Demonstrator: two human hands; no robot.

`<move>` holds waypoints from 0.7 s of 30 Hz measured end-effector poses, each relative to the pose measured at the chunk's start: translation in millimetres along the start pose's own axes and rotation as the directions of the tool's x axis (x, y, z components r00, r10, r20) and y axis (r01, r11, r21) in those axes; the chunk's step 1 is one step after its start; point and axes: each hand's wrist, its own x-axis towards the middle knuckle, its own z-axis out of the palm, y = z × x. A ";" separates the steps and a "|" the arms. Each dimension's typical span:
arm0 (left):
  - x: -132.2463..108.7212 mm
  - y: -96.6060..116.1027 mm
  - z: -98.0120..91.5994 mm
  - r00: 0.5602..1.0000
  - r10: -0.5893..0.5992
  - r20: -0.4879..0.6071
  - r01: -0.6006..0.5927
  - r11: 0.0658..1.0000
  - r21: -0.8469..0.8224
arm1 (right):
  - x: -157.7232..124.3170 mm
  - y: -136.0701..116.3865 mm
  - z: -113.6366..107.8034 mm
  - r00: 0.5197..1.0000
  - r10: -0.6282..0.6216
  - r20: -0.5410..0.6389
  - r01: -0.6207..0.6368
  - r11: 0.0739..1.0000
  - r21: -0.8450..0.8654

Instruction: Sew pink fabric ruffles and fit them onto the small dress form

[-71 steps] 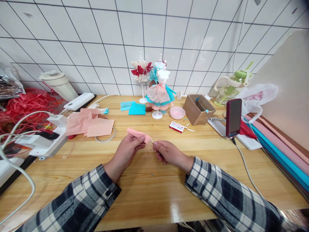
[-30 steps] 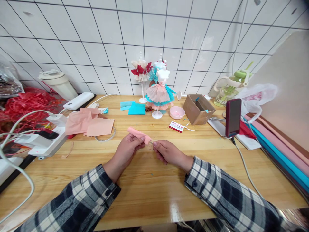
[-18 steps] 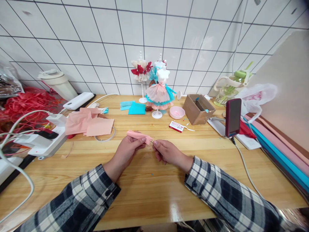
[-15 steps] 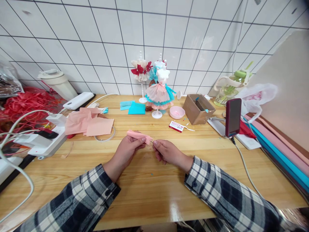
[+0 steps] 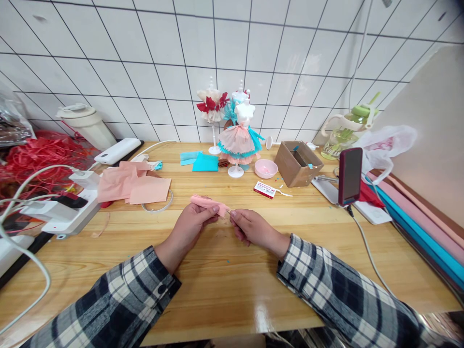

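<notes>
A folded strip of pink crepe paper (image 5: 208, 204) is pinched between the thumb and fingers of my left hand (image 5: 192, 222), above the wooden table. At the strip's right end, my right hand (image 5: 250, 224) has its thumb and forefinger pressed together on something thin, too small to make out. The two hands are close but apart. Beyond them stands a small white dress form (image 5: 245, 112) wearing a pink and turquoise paper skirt (image 5: 237, 140). More pink crepe paper (image 5: 150, 189) lies in sheets to the left, by a loop of thin pale cord (image 5: 157, 209).
Behind are another dress form (image 5: 210, 113), turquoise paper (image 5: 205, 162), a pink bowl (image 5: 266, 168), a cardboard box (image 5: 297, 164) and a labelled tag (image 5: 264, 189). A phone (image 5: 350, 176) stands at right near paper rolls (image 5: 427, 232). A power strip (image 5: 74, 212) with cables lies left.
My right hand has shifted very slightly at the end of the pink strip. Nothing else has visibly moved.
</notes>
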 end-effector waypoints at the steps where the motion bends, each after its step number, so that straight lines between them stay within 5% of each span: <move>1: -0.1 0.1 0.2 1.000 -0.001 0.000 0.001 1.000 0.001 | 0.1 0.3 0.0 1.000 -0.001 -0.002 0.001 1.000 0.004; 21: 1.1 -0.7 -0.9 0.998 -0.039 -0.056 0.036 0.998 -0.052 | 0.2 -0.2 -0.8 0.999 -0.015 0.041 0.017 0.999 -0.049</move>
